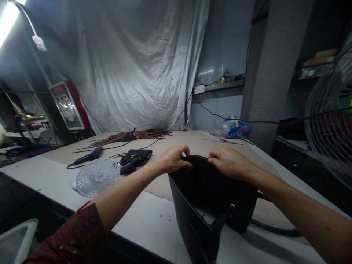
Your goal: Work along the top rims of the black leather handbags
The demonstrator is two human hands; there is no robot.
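Observation:
A black handbag point(187, 209) stands on the white table in front of me, its mouth spread and its dark inside showing. My left hand point(176, 158) pinches the far rim near its left corner, thumb towards the inside. Farther right on the same rim, my right hand point(229, 161) grips the edge with curled fingers. A small gold-coloured fitting point(232, 206) shows at the bag's near right side. One dark strap point(275, 228) trails over the table to the right, under my right forearm. The bottom of the bag is hidden in shadow.
Left of the bag lie a white fan point(98, 176), a small black bag point(136, 157) and a dark handheld tool point(88, 156). Farther back rest a bundle of brown cords point(132, 135) and a blue-and-white plastic bag point(233, 127). A large caged fan point(330, 110) stands at the right.

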